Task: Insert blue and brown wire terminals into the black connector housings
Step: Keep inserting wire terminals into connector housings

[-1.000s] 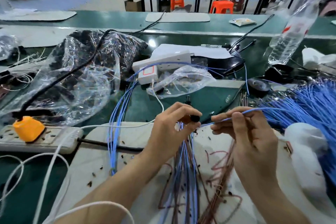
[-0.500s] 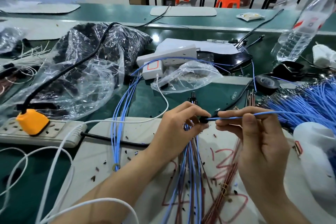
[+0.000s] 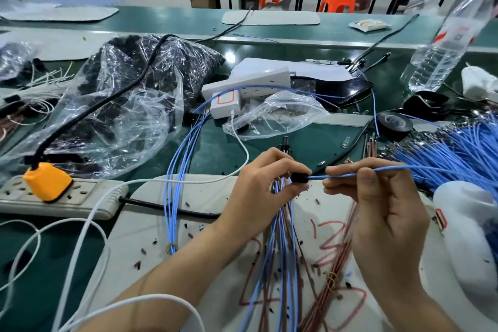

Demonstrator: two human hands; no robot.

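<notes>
Closing in since a second ago, the tip of the blue wire (image 3: 339, 175) now meets the black connector housing (image 3: 299, 177) above the near edge of the bench (image 3: 213, 151). The left hand (image 3: 258, 188) pinches the housing and the right hand (image 3: 377, 202) pinches the wire; spare blue wires (image 3: 458, 153) lie farther right.

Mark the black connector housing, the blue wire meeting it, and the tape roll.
black connector housing (image 3: 299, 177): head view, exposed side.
blue wire (image 3: 316, 177): head view, bare stretch beside housing.
tape roll (image 3: 390, 133): head view, outer wall.
</notes>
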